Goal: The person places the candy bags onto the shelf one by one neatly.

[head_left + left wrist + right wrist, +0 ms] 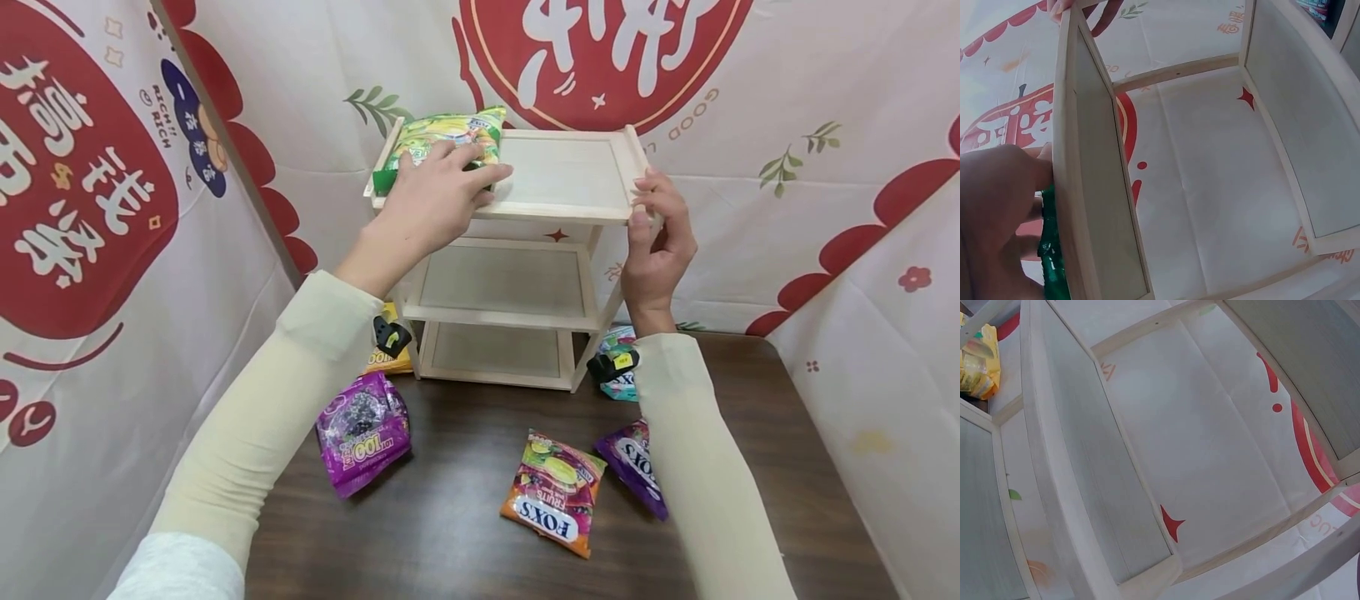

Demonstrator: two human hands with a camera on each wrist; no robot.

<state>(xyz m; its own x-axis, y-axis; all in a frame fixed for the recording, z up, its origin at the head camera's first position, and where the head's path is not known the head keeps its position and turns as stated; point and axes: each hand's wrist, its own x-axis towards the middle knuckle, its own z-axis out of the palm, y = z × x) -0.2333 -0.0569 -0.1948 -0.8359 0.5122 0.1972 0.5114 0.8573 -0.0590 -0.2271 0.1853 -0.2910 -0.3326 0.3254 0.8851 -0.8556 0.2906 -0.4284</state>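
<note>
A green-and-yellow candy bag (446, 129) lies on the left part of the top tier of a pale wooden three-tier shelf (517, 321). My left hand (435, 200) rests over the bag's near side, fingers spread across it. In the left wrist view, the bag's green edge (1054, 259) shows between that hand (997, 200) and the top board. At the shelf's top right corner my right hand (660, 242) grips the side rail, with the thumb at the front and fingers over the top. The right wrist view shows the shelf boards (1104, 456) but not the hand.
On the dark wooden table (450, 517) lie a purple candy bag (365, 433), a red-and-orange fruit candy bag (555, 492) and a dark purple bag (636, 467) partly behind my right arm. A yellow bag (390, 358) and a teal bag (618, 383) flank the shelf. Printed cloth walls surround the table.
</note>
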